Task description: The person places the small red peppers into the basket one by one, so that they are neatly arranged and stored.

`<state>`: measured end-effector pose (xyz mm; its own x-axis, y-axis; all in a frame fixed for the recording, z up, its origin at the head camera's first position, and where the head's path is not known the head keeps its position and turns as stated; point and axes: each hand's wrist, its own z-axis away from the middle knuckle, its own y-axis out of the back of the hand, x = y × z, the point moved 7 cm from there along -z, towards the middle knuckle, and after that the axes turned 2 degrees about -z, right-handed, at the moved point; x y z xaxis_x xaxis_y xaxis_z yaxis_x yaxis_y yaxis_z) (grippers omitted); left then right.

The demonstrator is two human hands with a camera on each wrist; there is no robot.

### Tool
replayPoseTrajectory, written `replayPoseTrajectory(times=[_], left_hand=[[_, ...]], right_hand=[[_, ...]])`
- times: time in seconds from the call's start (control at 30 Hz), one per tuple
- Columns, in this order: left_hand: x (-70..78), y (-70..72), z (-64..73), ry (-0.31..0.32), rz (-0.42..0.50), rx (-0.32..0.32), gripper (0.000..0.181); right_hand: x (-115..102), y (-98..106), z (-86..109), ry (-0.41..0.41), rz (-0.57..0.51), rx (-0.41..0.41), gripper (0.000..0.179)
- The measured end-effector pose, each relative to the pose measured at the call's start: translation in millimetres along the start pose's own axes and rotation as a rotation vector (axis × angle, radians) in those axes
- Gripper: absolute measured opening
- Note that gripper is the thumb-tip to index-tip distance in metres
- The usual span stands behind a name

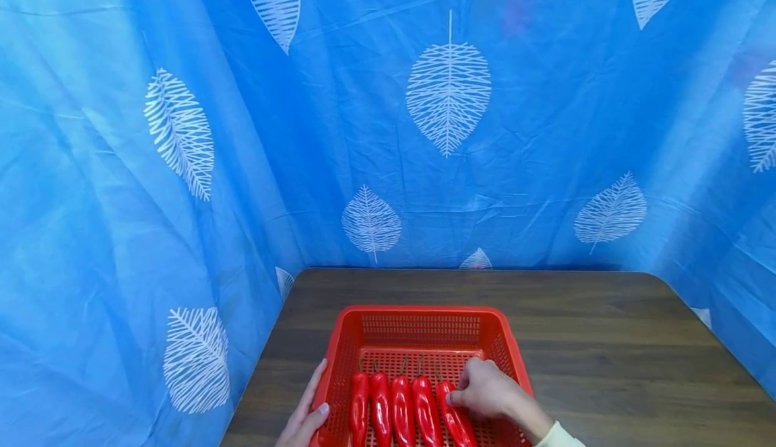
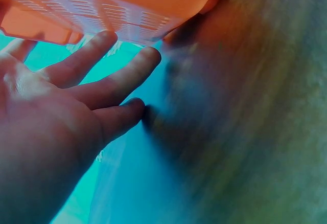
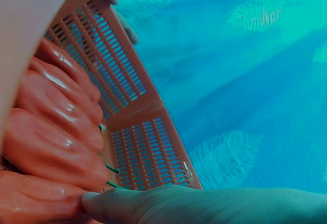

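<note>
Several glossy red peppers with thin green stems lie side by side in a red plastic basket (image 1: pixel 421 310). My right hand (image 1: pixel 485 390) is inside the basket and pinches the rightmost pepper (image 1: pixel 456 419) near its stem end. In the right wrist view the thumb (image 3: pixel 127 203) presses against that pepper, and the neighbouring peppers (image 3: pixel 51 147) lie beyond it. At the basket's left side is my left hand (image 1: pixel 303 413), its thumb touching the rim. The left wrist view shows its fingers (image 2: pixel 115 86) extended and spread along the outside of the slotted wall.
The basket stands on a dark wood-grain table (image 1: pixel 606 339), whose surface extends to the right. Blue curtains (image 1: pixel 521 164) with white leaf prints hang behind the table and along both sides.
</note>
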<state>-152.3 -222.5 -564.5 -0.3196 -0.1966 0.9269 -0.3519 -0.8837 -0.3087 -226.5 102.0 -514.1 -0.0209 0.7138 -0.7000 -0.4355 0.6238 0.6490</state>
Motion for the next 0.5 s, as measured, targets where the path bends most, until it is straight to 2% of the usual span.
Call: replayPoseTrajectory(times=[0.1,0.23,0.5], left_hand=[[0.0,-0.2,0.7,0.009,0.006,0.001,0.086],[-0.4,-0.2,0.8,0.014,0.013,0.006,0.087],[1.3,-0.1,-1.0,-0.029,-0.037,-0.005,0.086]], right_hand=[[-0.7,-1.4,-0.2,0.033,0.015,0.002,0.036],[0.3,-2.1,-1.2,0.027,0.009,-0.003,0.034],[1.3,-5.5,-1.0,0.011,-0.042,-0.041,0.028]])
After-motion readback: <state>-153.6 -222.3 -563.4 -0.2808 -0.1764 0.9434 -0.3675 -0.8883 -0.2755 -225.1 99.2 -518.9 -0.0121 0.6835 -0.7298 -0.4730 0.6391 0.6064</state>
